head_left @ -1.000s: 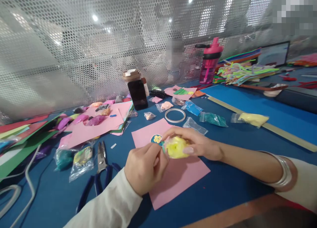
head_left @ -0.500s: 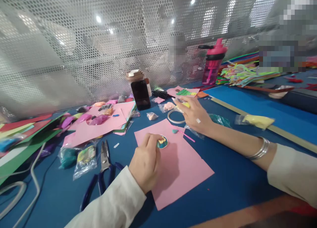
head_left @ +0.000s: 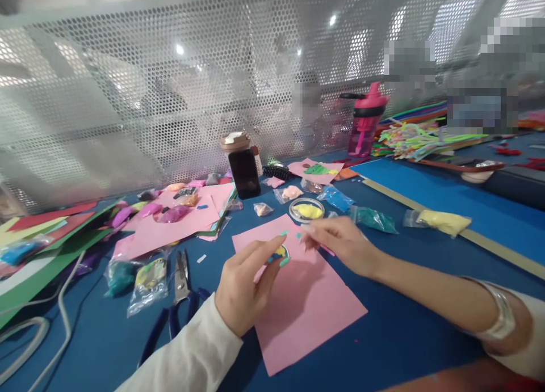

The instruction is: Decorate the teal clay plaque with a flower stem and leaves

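Observation:
My left hand (head_left: 247, 284) is over the pink paper sheet (head_left: 306, 318), thumb and forefinger closed around the edges of a small round clay disc (head_left: 280, 253) patterned in yellow and blue. To its right, my right hand (head_left: 334, 241) hovers above the sheet with its fingers drawn together. Motion blurs these fingertips, and whatever they pinch cannot be made out. A thin pink stick (head_left: 327, 250) shows partly below the right hand. Just beyond this hand, a clear ring (head_left: 291, 209) surrounds a lump of yellow clay (head_left: 308, 211).
Blue-handled scissors (head_left: 181, 290) and bagged clay (head_left: 149, 278) lie to the left, near stacked coloured paper (head_left: 55, 256). Behind stand a dark cup (head_left: 243, 171) and a pink bottle (head_left: 367, 122). Teal (head_left: 374, 219) and pale yellow (head_left: 443, 220) clay bags lie right.
My right hand has come back from above the ring toward my left hand, its fingers now drawn together. The yellow clay shows more fully. My left thumb and forefinger now hold the disc's sides.

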Available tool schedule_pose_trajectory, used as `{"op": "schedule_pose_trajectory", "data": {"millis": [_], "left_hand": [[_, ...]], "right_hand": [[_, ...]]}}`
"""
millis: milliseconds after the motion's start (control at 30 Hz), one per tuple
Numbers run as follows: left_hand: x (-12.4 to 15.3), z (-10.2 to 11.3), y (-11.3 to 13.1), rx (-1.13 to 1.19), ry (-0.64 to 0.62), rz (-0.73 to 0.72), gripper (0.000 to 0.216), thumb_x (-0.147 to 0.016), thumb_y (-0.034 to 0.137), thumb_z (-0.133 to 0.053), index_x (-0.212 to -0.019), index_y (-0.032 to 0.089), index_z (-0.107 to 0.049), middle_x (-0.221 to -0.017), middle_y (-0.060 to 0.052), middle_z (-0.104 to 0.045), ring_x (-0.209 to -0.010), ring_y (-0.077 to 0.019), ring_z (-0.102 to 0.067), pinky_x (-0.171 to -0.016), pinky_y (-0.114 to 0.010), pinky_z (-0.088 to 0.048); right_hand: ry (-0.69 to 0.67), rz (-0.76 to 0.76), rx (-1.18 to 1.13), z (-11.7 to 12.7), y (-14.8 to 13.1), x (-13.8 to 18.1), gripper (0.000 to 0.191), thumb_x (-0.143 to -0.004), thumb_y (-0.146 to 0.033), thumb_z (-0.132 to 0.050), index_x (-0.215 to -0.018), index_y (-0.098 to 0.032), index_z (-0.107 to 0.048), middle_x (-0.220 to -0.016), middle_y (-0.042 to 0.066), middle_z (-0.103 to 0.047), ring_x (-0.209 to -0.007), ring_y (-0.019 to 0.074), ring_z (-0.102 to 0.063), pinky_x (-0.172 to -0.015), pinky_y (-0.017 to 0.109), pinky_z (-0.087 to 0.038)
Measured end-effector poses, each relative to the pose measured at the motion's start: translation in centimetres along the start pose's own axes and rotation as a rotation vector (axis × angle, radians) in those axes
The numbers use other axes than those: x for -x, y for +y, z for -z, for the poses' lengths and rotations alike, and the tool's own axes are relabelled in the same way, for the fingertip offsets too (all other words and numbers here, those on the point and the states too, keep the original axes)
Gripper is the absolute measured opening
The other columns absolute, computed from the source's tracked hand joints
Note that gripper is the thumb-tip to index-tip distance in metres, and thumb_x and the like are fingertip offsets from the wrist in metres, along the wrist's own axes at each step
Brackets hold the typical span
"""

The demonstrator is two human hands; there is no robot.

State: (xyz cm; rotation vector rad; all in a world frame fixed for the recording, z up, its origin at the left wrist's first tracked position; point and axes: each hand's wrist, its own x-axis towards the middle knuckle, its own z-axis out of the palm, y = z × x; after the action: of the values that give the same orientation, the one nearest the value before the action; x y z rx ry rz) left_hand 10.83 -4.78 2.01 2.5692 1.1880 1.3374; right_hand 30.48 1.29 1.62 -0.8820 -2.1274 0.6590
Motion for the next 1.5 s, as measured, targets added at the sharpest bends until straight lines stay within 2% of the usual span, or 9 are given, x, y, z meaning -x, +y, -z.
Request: {"op": "schedule_pose_trajectory", "data": {"millis": [100,233,533,700,900,1100,1267,1400,1500], "left_hand": [[0.2,-0.3,-0.1,-0.036,-0.012,-0.026,0.029,-0.08,0.013,-0.05,-0.109,0.017,-0.052,-0.094,-0.005,-0.066,-0.086,-0.013,-0.062,-0.076,-0.023,-0.05],[0.2,-0.6,-0.1,-0.024,-0.026,-0.147,0.021,-0.081,0.014,-0.051,-0.101,0.017,-0.056,-0.097,-0.006,-0.067,-0.092,-0.0147,-0.062,-0.079,-0.023,-0.05],[0.2,0.1,-0.4,0.144,-0.267,0.046,0.027,-0.084,0.024,-0.043,-0.108,0.016,-0.054,-0.092,-0.007,-0.065,-0.084,-0.0156,-0.061,-0.074,-0.027,-0.049],[0.2,-0.3,-0.4,0.138,-0.427,0.07,0.026,-0.088,0.022,-0.032,-0.089,0.016,-0.058,-0.075,-0.005,-0.059,-0.067,-0.0137,-0.054,-0.061,-0.025,-0.043],[0.0,-0.5,-0.6,-0.157,-0.241,-0.066,0.024,-0.086,0.017,-0.036,-0.067,0.016,-0.052,-0.059,-0.002,-0.052,-0.056,-0.0131,-0.046,-0.055,-0.025,-0.037],[-0.3,-0.1,-1.3,-0.322,-0.017,-0.023,0.017,-0.084,0.017,-0.042,-0.073,0.016,-0.053,-0.065,-0.002,-0.058,-0.061,-0.0135,-0.051,-0.061,-0.027,-0.039],[-0.3,0.7,-1.8,-0.391,0.168,-0.08,0.012,-0.079,0.018,-0.054,-0.088,0.02,-0.062,-0.079,-0.004,-0.059,-0.072,-0.0159,-0.053,-0.067,-0.031,-0.04],[-0.2,0.3,-1.4,-0.27,0.036,-0.129,0.023,-0.08,0.023,-0.053,-0.102,0.019,-0.059,-0.092,-0.008,-0.06,-0.084,-0.0187,-0.055,-0.072,-0.033,-0.043],[-0.1,-0.4,-0.8,-0.096,-0.139,-0.086,0.019,-0.084,0.025,-0.047,-0.093,0.016,-0.061,-0.078,-0.006,-0.063,-0.073,-0.0153,-0.056,-0.063,-0.027,-0.045]], "right_hand": [[-0.283,-0.138,-0.443,-0.8,-1.9,0.8,0.046,-0.087,-0.048,-0.036,-0.076,-0.012,-0.063,-0.071,0.006,-0.064,-0.067,0.0129,-0.06,-0.064,0.025,-0.049],[-0.423,-0.218,-0.693,-1.6,-2.6,0.9,0.037,-0.081,-0.046,-0.049,-0.082,-0.012,-0.063,-0.072,0.004,-0.063,-0.068,0.0126,-0.061,-0.067,0.026,-0.049],[-0.279,-0.224,-0.556,-1.7,-2.0,1.3,0.025,-0.073,-0.037,-0.062,-0.068,-0.012,-0.06,-0.059,0.003,-0.06,-0.053,0.0113,-0.058,-0.052,0.022,-0.048],[-0.29,-0.207,-0.387,-1.6,-2.5,1.8,0.016,-0.075,-0.027,-0.06,-0.066,-0.014,-0.057,-0.054,0.0,-0.057,-0.047,0.0097,-0.054,-0.044,0.019,-0.044],[-0.381,-0.234,-0.484,-1.5,-2.6,1.5,0.018,-0.075,-0.029,-0.059,-0.067,-0.013,-0.06,-0.06,0.001,-0.058,-0.053,0.0097,-0.056,-0.054,0.022,-0.049],[-0.367,-0.319,-0.748,-1.9,-1.3,1.2,0.029,-0.073,-0.039,-0.06,-0.071,-0.011,-0.063,-0.061,0.004,-0.061,-0.051,0.0104,-0.057,-0.047,0.022,-0.049],[-0.367,-0.304,-0.804,-1.8,-1.0,1.0,0.026,-0.071,-0.031,-0.063,-0.085,-0.01,-0.064,-0.074,0.007,-0.066,-0.065,0.0136,-0.063,-0.059,0.025,-0.052],[-0.403,-0.247,-0.748,-1.8,-2.0,1.2,0.032,-0.068,-0.022,-0.066,-0.098,-0.014,-0.062,-0.092,0.005,-0.065,-0.089,0.016,-0.06,-0.082,0.029,-0.047],[-0.413,-0.303,-0.689,-2.1,-2.7,1.4,0.025,-0.07,-0.028,-0.066,-0.092,-0.017,-0.066,-0.08,0.0,-0.066,-0.078,0.0145,-0.062,-0.072,0.027,-0.05]]}}
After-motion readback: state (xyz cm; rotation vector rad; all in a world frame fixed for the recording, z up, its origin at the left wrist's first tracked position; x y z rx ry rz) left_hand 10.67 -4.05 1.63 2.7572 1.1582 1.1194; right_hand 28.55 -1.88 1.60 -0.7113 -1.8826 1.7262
